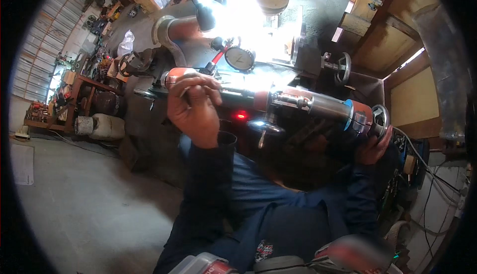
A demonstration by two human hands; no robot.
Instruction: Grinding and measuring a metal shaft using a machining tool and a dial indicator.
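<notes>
A machine with a bare metal spindle barrel (329, 109) and orange-painted housings lies crosswise in front of me. My right hand (373, 149) is wrapped round the lower rim of the handwheel (380, 121) at its right end. My left hand (195, 106) is raised at the left housing (178, 74), with bent fingers pressed together by a thin bar; what they pinch is hidden. Just beyond these fingers a round dial gauge (240, 58) faces up, beside a red-handled part (218, 54). A small crank wheel (266, 127) sits at the machine's front between my hands.
A glaring lamp (206, 13) washes out the machine's middle. Another handwheel (343, 69) stands back right, and one (130, 64) back left. Left of me are a cluttered bench (87, 82) and a pale gas cylinder (102, 125). Cables (422, 162) hang at right.
</notes>
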